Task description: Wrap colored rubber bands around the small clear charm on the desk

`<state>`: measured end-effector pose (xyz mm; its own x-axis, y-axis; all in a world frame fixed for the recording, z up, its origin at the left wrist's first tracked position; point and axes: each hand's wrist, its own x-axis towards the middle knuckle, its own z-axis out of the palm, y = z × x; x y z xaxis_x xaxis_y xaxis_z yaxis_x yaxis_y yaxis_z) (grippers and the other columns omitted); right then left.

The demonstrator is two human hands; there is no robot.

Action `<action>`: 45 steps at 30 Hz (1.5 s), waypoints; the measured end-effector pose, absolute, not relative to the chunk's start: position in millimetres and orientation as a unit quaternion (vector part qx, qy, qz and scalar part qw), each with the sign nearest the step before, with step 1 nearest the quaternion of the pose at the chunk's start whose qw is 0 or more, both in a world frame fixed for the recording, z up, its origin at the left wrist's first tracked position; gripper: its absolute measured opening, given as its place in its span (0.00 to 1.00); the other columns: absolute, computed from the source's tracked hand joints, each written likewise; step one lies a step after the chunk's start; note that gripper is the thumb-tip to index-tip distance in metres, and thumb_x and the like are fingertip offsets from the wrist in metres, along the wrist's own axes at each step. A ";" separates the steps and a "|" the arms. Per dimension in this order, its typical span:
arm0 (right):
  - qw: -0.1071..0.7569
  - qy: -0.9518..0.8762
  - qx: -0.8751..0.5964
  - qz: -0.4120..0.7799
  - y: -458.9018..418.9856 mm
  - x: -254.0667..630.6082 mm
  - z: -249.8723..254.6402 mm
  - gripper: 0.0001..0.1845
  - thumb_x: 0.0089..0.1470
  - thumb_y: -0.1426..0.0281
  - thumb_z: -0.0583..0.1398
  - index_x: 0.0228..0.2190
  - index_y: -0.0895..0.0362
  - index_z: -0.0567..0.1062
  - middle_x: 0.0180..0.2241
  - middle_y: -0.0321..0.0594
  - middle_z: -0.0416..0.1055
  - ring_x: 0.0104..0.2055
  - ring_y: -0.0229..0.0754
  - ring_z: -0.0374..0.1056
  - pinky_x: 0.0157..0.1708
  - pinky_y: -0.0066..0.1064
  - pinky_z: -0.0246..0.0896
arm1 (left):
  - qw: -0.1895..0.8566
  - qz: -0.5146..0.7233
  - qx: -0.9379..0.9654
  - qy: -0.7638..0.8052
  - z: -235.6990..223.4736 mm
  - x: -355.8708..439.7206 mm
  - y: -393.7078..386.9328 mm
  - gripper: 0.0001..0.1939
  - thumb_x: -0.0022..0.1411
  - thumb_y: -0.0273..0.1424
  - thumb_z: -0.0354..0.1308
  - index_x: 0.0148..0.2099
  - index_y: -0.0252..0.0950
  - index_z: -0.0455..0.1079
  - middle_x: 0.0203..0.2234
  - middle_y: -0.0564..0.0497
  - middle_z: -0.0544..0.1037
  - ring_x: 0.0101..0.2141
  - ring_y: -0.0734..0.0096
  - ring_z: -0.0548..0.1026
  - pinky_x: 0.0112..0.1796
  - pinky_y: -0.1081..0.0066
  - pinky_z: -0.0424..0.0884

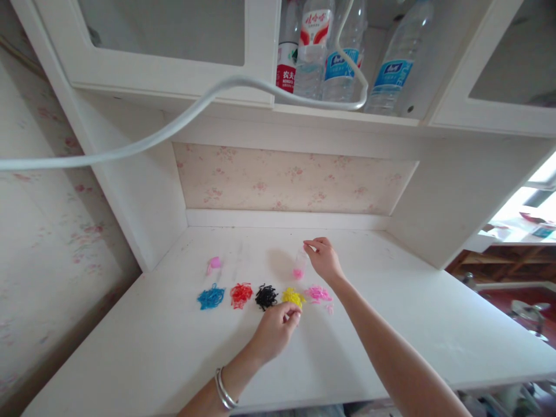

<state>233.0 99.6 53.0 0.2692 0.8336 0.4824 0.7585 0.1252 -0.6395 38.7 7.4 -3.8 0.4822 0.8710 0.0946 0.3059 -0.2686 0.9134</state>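
My right hand (324, 259) is pinched at the top of a small clear container (300, 258) with something pink in its bottom. Whatever its fingertips hold is too small to make out. My left hand (278, 327), a silver bangle on its wrist, is closed just in front of a pile of small yellow bands (293, 297); its fingertips hide what they may hold. In the same row lie piles of blue bands (211, 296), red bands (241, 295), black bands (266, 296) and pink bands (318, 294). Paler pink pieces (329, 309) lie beside the pink pile.
A small pink object (214, 264) lies behind the blue pile on the white counter (182, 347). Overhead, an open cabinet (351, 113) holds several plastic bottles (315, 52). A white cable (174, 127) hangs across the view. At far right is a sink (512, 295).
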 end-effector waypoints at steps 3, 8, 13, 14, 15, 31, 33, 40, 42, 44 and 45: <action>0.440 -0.598 -0.668 0.052 98.5 236.4 56.3 0.17 0.52 0.61 0.54 0.38 0.51 0.79 0.39 0.38 0.68 0.30 0.35 0.63 0.37 0.31 0.58 | 0.440 0.312 0.741 0.400 -3.4 38.3 7.7 0.15 0.62 0.37 0.48 0.41 0.36 0.74 0.31 0.52 0.78 0.29 0.72 0.71 0.33 0.74 0.64; 0.506 -0.560 -0.653 0.065 72.7 249.0 47.0 0.18 0.51 0.58 0.55 0.37 0.54 0.79 0.37 0.39 0.70 0.29 0.36 0.62 0.34 0.30 0.59 | 0.397 0.319 0.763 0.399 -5.2 36.2 10.8 0.15 0.63 0.34 0.48 0.42 0.37 0.74 0.33 0.52 0.79 0.32 0.71 0.73 0.36 0.74 0.65; 0.475 -0.536 -0.687 0.121 27.4 274.5 -6.8 0.19 0.51 0.56 0.55 0.37 0.54 0.77 0.32 0.37 0.70 0.26 0.36 0.61 0.30 0.29 0.58 | 0.296 0.288 0.815 0.406 -7.1 45.9 5.7 0.13 0.63 0.30 0.47 0.42 0.39 0.73 0.38 0.51 0.78 0.37 0.70 0.74 0.40 0.73 0.66; 0.463 -0.527 -0.701 0.126 20.4 280.5 -18.4 0.19 0.51 0.56 0.55 0.37 0.54 0.77 0.32 0.37 0.70 0.25 0.36 0.62 0.30 0.29 0.59 | 0.272 0.269 0.829 0.408 -6.9 51.4 3.2 0.13 0.63 0.30 0.48 0.42 0.39 0.73 0.38 0.51 0.78 0.38 0.70 0.74 0.40 0.73 0.67; 0.452 -0.516 -0.716 0.125 14.7 286.1 -28.7 0.20 0.51 0.56 0.54 0.37 0.54 0.77 0.32 0.37 0.70 0.26 0.36 0.62 0.31 0.30 0.59 | 0.249 0.249 0.842 0.409 -6.5 58.1 0.8 0.12 0.63 0.31 0.48 0.42 0.40 0.73 0.38 0.51 0.78 0.37 0.70 0.74 0.40 0.72 0.67; 0.342 -0.553 -0.754 0.093 -15.9 290.0 -49.2 0.18 0.48 0.66 0.51 0.33 0.52 0.78 0.34 0.38 0.74 0.33 0.40 0.68 0.34 0.30 0.59 | 0.084 0.104 0.913 0.385 -4.7 144.3 6.0 0.14 0.63 0.26 0.45 0.47 0.34 0.69 0.38 0.41 0.74 0.38 0.61 0.75 0.36 0.64 0.72; 0.340 -0.559 -0.751 0.095 -19.2 287.9 -49.6 0.18 0.48 0.67 0.50 0.35 0.52 0.78 0.34 0.37 0.74 0.32 0.39 0.68 0.33 0.29 0.59 | 0.073 0.099 0.918 0.378 -6.2 144.6 6.5 0.14 0.63 0.24 0.45 0.48 0.34 0.68 0.38 0.42 0.73 0.38 0.61 0.75 0.35 0.64 0.72; 0.311 -0.585 -0.744 0.080 -21.1 285.7 -48.1 0.17 0.51 0.66 0.51 0.35 0.47 0.79 0.34 0.35 0.74 0.32 0.39 0.68 0.34 0.29 0.58 | 0.051 0.098 0.921 0.373 -11.9 142.7 8.6 0.15 0.65 0.23 0.41 0.48 0.34 0.66 0.39 0.43 0.72 0.37 0.62 0.75 0.34 0.65 0.73; 0.310 -0.590 -0.741 0.075 -20.6 285.7 -48.6 0.17 0.52 0.65 0.51 0.36 0.47 0.79 0.34 0.35 0.74 0.32 0.39 0.68 0.34 0.29 0.58 | 0.055 0.097 0.919 0.378 -9.6 141.9 7.3 0.15 0.65 0.23 0.40 0.49 0.35 0.65 0.40 0.42 0.72 0.37 0.62 0.75 0.34 0.65 0.73; 0.307 -0.594 -0.740 0.076 -20.2 286.0 -49.4 0.17 0.53 0.64 0.51 0.36 0.48 0.78 0.34 0.36 0.73 0.32 0.39 0.68 0.34 0.29 0.58 | 0.063 0.108 0.915 0.384 -4.1 139.6 5.5 0.16 0.66 0.24 0.40 0.51 0.35 0.64 0.44 0.42 0.71 0.37 0.63 0.75 0.33 0.65 0.73; 0.304 -0.595 -0.740 0.077 -20.1 286.2 -49.8 0.17 0.53 0.63 0.51 0.36 0.49 0.78 0.34 0.36 0.73 0.31 0.39 0.68 0.34 0.29 0.58 | 0.069 0.118 0.912 0.387 0.0 137.4 5.0 0.16 0.66 0.25 0.40 0.51 0.36 0.63 0.45 0.42 0.70 0.37 0.63 0.75 0.34 0.66 0.72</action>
